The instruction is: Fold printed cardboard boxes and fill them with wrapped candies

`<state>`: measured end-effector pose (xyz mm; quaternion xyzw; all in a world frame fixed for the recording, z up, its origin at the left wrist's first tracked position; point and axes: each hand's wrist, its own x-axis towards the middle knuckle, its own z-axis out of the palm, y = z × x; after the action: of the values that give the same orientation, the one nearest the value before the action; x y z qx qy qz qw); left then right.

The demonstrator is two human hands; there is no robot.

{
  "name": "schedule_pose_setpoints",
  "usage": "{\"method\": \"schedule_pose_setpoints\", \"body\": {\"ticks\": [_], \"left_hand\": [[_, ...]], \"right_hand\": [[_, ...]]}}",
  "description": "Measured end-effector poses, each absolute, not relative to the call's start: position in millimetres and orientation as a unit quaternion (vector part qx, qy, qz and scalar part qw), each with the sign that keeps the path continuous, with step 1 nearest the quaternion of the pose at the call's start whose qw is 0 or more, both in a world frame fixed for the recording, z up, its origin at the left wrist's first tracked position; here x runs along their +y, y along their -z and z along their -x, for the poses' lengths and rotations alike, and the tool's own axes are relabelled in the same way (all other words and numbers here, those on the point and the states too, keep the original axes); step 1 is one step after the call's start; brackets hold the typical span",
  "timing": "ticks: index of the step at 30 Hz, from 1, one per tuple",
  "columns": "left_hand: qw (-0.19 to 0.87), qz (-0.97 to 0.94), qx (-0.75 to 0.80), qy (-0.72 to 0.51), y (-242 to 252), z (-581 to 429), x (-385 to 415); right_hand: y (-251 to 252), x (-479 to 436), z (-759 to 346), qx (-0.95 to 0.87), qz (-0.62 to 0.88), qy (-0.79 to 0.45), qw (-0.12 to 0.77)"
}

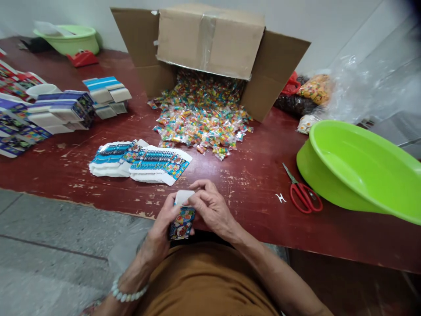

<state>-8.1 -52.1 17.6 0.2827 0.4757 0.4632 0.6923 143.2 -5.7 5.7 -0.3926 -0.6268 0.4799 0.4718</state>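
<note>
The left hand [160, 229] has a small printed card box [182, 224] wrapped closely in its fingers, upright just over the edge of the worn red table [250, 206], while the right hand [212, 207] presses its fingertips [197, 198] down at the box's white end flap [184, 197]. It should weigh almost nothing: thin card, fairly stiff across the panels but soft at the creases and easily dented (the glossy print may be a little slippery too), so the flat sides look the safest place to hold. Ahead lie flat blue-printed card blanks [141, 162] and a heap of candy packets [202, 116] at the mouth of a cardboard carton [210, 44]; red-handled scissors [304, 197] sit beside a green plastic basin [348, 166].
</note>
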Motion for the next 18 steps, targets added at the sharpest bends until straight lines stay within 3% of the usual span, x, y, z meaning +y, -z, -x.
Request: {"method": "schedule_pose_setpoints", "body": {"ticks": [3,7,10,13,15,18], "left_hand": [[0.699,-0.218,0.492,-0.472,-18.3,6.4,-48.2],[0.668,-0.269,0.497,-0.485,-10.7,5.1,-48.0],[0.648,-0.286,0.505,-0.493,-8.3,6.0,-48.0],[0.716,-0.219,0.476,-0.462,-13.0,9.6,-46.2],[0.747,-0.179,0.455,-0.451,-16.8,11.9,-45.4],[0.743,-0.183,0.448,-0.463,-17.9,13.0,-46.6]], "right_hand": [[-4.4,-6.3,-144.1,-0.481,0.396,-0.633,0.460],[0.6,-4.5,-143.9,-0.432,0.331,-0.767,0.340],[3.1,-3.2,-142.9,-0.508,0.344,-0.681,0.400],[1.2,-3.5,-143.3,-0.637,0.341,-0.510,0.467],[-1.2,-4.2,-143.7,-0.696,0.321,-0.461,0.447],[-2.6,-5.1,-141.8,-0.661,0.371,-0.515,0.399]]}}
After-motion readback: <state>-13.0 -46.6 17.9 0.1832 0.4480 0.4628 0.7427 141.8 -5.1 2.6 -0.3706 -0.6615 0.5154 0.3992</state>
